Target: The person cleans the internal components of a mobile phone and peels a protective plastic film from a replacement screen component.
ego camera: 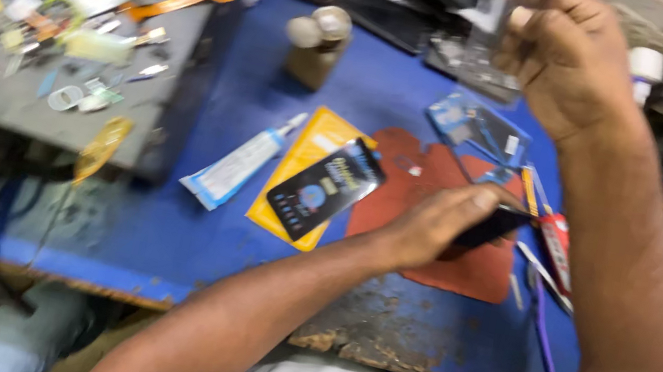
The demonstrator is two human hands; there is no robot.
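- Blue tabletop (159,237), worn bare at the near edge, crowded with small repair bits; the whole view is blurred.
- Far left, a grey tray (28,105) of tiny loose parts sits raised beside the work area; a knock could scatter them.
- Near the middle lie a white glue tube (240,163) and a dark packet (322,186) on a yellow sleeve (304,163), close to the left forearm, which could sweep them off.
- Left hand (434,222) reaches in from below, palm down, its grip closed on a dark phone (492,228) pressed onto the red mat (442,178); if the pressure eases, the phone could slide.
- Right hand (567,60) is raised well above the mat, wrist bent, fingers curled round a small pale piece (493,15); I cannot tell what it is, and it could drop among the clutter.
- Tools (547,278) lie just right of the mat.
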